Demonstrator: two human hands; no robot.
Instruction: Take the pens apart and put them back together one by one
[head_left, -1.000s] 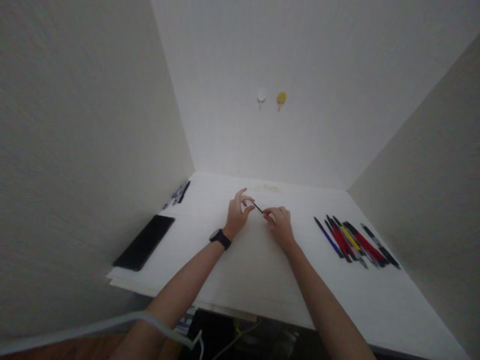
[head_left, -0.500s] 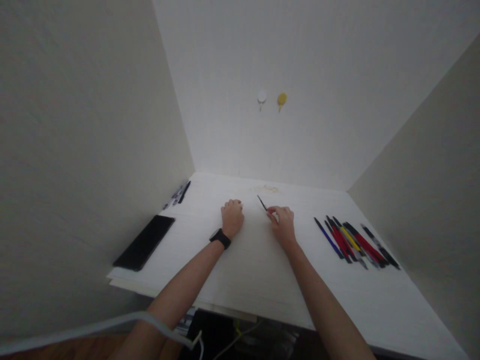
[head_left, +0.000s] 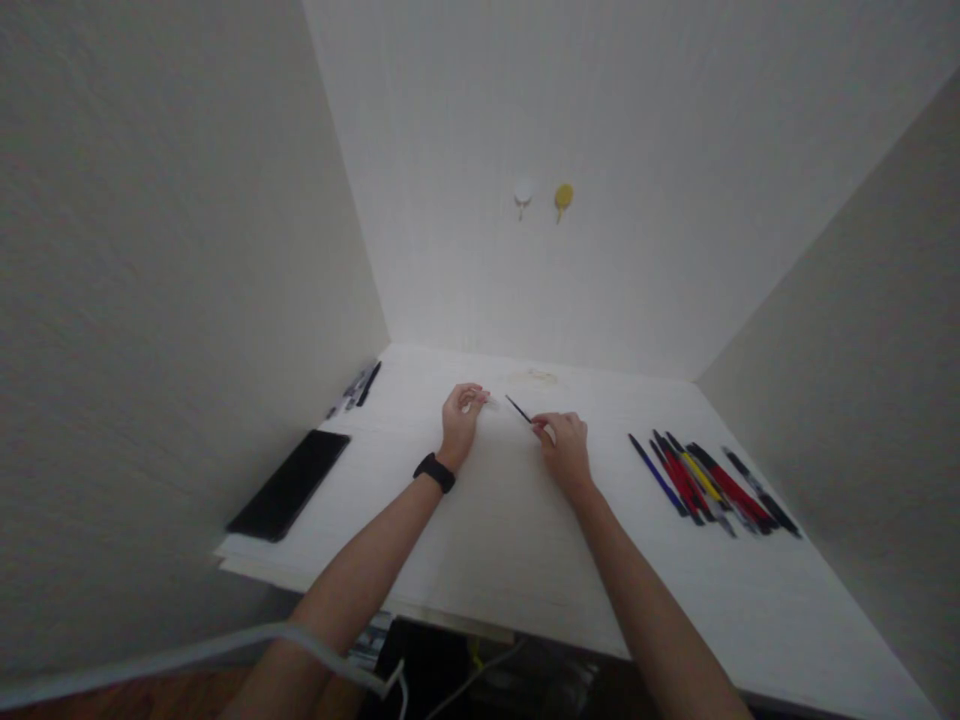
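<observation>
My left hand (head_left: 459, 418), with a black watch (head_left: 434, 473) on its wrist, is above the white table. Its thumb and fingertips pinch a small clear, whitish piece (head_left: 493, 403), too blurred to name. To the right, my right hand (head_left: 568, 447) holds a thin dark rod that looks like a pen refill (head_left: 517, 408) between thumb and fingers. The rod slants up and left toward the clear piece, and a small gap shows between them.
Several pens (head_left: 694, 482) in blue, red, yellow and black lie on the right of the table (head_left: 510, 560). A black phone-like slab (head_left: 291, 485) lies at the left, with a few pens (head_left: 367, 384) behind it. Rubber bands (head_left: 541, 377) lie near the back wall, below two hooks (head_left: 564, 197).
My left hand has turned and lifted a little, bringing the clear piece into view. The dark rod in my right hand now tilts lower and more to the left.
</observation>
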